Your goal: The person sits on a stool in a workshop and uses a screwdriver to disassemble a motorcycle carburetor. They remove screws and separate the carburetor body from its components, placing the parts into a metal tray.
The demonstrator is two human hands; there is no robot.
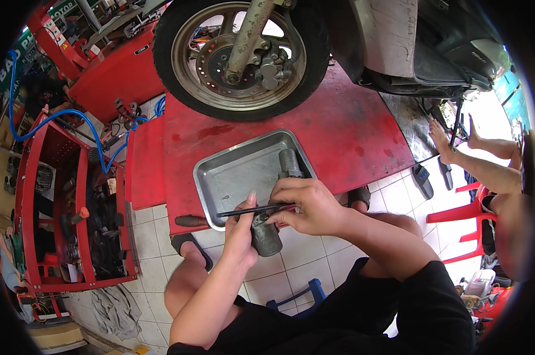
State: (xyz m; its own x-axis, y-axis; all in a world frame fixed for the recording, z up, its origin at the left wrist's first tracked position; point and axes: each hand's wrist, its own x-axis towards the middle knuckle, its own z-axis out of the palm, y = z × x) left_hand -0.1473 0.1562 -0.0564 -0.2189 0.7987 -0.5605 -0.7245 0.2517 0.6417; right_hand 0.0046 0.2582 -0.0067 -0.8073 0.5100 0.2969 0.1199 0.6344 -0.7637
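Note:
My left hand (239, 235) is closed round a grey metal cylinder (267, 239), held above the near edge of a shallow metal tray (201, 177). A thin black rod-like tool (238, 212) lies across the cylinder's top, under my left thumb. Its right end runs into the fingers of my right hand (306, 204), which are closed on it. The fingertips of that hand also come close to the cylinder's top; whether they touch it I cannot tell. Inside the tray, a second grey cylindrical metal part (288, 161) stands at the right, partly behind my right hand. A tiny metal piece (226, 196) lies on the tray bottom.
The tray rests on a red lift platform (350, 130), below a motorbike's front wheel (190, 89). A dark-handled tool (190, 221) lies at the platform's near edge. A red tool rack (84, 207) and blue hose (90, 121) are left. At right, another person's bare legs (486, 168) adjoin red chairs (465, 213).

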